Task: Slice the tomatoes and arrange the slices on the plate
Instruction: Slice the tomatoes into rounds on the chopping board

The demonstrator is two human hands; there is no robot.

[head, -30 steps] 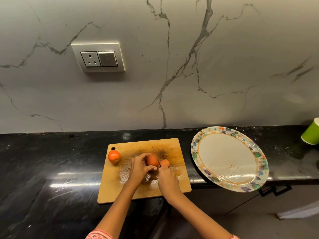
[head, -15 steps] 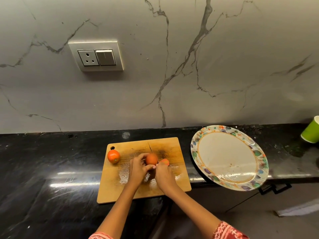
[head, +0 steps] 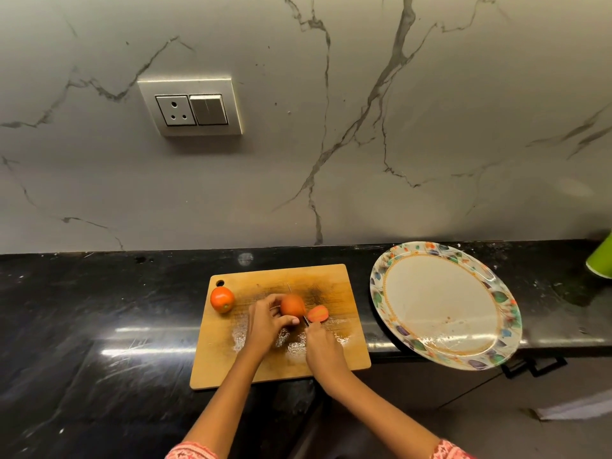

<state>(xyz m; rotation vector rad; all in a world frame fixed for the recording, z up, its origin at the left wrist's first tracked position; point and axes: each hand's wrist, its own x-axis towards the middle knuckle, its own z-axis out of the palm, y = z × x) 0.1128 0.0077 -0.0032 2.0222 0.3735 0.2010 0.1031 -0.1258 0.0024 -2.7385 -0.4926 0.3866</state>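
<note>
Wooden cutting board (head: 328,279) on black worktop (head: 82,326) carries tomato (head: 292,305); my left hand (head: 265,323) grips it, right hand (head: 323,346) clenches knife (head: 304,321). Cut slice (head: 318,314) beside. Plate (head: 496,293) bare. I judge flesh soft, slippery: hold flanks lightly.

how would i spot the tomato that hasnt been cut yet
Find the rectangular wooden cutting board on the black counter. The whole round orange-red tomato sits at its far left corner by the hanging hole, alone, untouched by either hand.
</note>
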